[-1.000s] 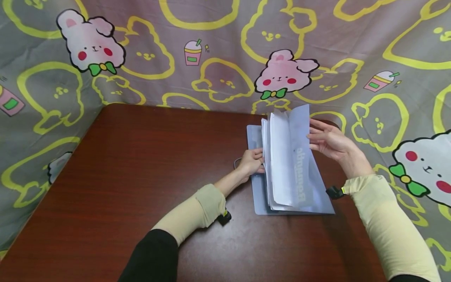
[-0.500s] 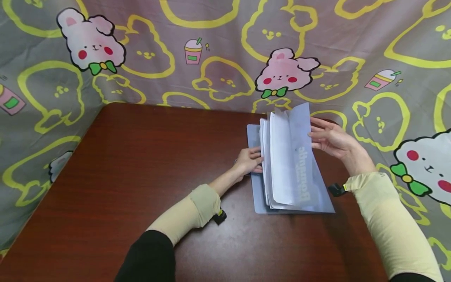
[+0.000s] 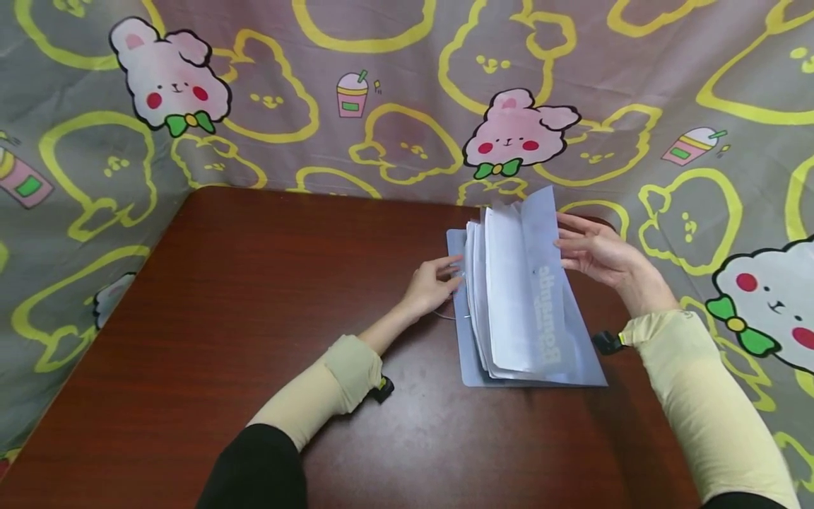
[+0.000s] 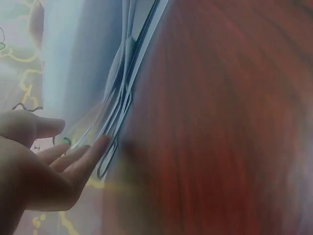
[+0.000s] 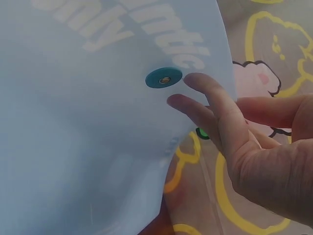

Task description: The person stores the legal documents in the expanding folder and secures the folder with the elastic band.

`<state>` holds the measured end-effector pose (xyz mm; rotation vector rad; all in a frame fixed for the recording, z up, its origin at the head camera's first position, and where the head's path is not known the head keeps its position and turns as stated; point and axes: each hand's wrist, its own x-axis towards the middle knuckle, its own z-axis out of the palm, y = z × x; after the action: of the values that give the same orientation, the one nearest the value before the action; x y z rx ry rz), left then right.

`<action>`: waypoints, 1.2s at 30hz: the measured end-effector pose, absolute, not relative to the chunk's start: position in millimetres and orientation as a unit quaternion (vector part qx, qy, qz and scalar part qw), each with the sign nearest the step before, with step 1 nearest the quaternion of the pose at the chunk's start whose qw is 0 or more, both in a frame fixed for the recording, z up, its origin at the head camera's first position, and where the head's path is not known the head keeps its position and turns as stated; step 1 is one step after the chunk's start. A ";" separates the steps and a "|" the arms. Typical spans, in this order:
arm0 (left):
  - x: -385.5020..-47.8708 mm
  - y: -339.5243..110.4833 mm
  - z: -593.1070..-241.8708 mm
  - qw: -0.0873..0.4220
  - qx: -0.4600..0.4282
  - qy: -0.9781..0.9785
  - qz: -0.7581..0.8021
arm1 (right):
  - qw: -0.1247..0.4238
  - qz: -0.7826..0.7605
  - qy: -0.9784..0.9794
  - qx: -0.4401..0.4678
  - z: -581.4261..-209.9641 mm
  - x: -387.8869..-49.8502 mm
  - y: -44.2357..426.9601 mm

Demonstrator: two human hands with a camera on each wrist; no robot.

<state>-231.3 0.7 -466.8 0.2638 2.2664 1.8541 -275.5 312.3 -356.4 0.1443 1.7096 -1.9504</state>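
Observation:
A translucent blue document folder (image 3: 581, 360) stands partly open on the table, white lettering on its raised cover. White sheets of paper (image 3: 505, 304) stand fanned inside it. My right hand (image 3: 600, 256) pinches the cover's far right edge, thumb on the inner side and fingers on the outer face. Beside those fingers, the right wrist view shows a round teal button (image 5: 164, 77). At the folder's left edge is my left hand (image 3: 427, 288), fingers spread and reaching toward the papers, gripping nothing. A thin cord (image 3: 445, 316) loops out below it; whether the fingertips touch the folder is unclear.
The dark red-brown wooden table (image 3: 267, 304) extends widely to the left of the folder. A patterned cloth (image 3: 394, 92) with cartoon rabbits hangs behind the table and at both sides.
My left hand has drawn back to the left from the papers, and the cord shows below it. The right hand still holds the cover in about the same place.

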 end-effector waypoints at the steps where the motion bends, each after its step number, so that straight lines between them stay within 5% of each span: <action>1: -231.9 -2.2 -467.4 0.085 0.097 0.779 0.613 | 0.268 -0.722 0.636 0.054 -356.8 -275.2 311.5; 9: -260.8 -25.7 -520.5 0.004 0.142 0.870 0.472 | 0.259 -0.696 0.669 0.043 -361.1 -275.4 306.3; 20: -264.4 -64.1 -535.2 0.005 0.174 0.895 0.411 | 0.258 -0.603 0.755 0.024 -366.2 -277.0 289.2; 36: -250.0 -82.5 -519.5 0.046 0.150 0.899 0.409 | 0.170 -0.435 0.883 -0.036 -376.1 -267.3 239.4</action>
<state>-250.0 -82.5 -519.5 0.4587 2.7442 1.2491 -267.3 239.4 -376.1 -0.1032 2.5091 -1.2368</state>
